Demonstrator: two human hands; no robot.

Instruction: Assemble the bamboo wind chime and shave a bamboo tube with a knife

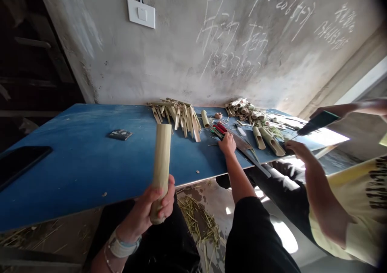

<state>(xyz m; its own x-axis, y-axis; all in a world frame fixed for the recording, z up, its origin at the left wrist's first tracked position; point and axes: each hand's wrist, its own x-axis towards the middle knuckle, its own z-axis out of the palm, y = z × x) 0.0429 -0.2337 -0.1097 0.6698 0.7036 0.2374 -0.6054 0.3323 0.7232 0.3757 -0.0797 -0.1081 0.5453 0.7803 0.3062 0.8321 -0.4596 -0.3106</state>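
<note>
My left hand (151, 208) grips an upright pale bamboo tube (162, 156) near the front edge of the blue table (75, 164). My right hand (227, 143) rests at the far side by red-handled tools (219, 128) and the end of a brown-bladed hand saw (248, 152); its palm hides whatever lies beneath. Split bamboo strips (178, 117) lie in a heap beyond, and cut bamboo pieces (254, 113) are piled to the right. A co-worker's hand (296, 149) reaches over the table's right end, and another hand (319, 122) holds a dark green flat object.
A black tablet or phone (21, 164) and a small dark packet (120, 134) lie on the table's left part. Behind it stands a chalk-marked concrete wall (229, 51) with a light switch (141, 13). Bamboo scraps (198, 220) litter the floor below.
</note>
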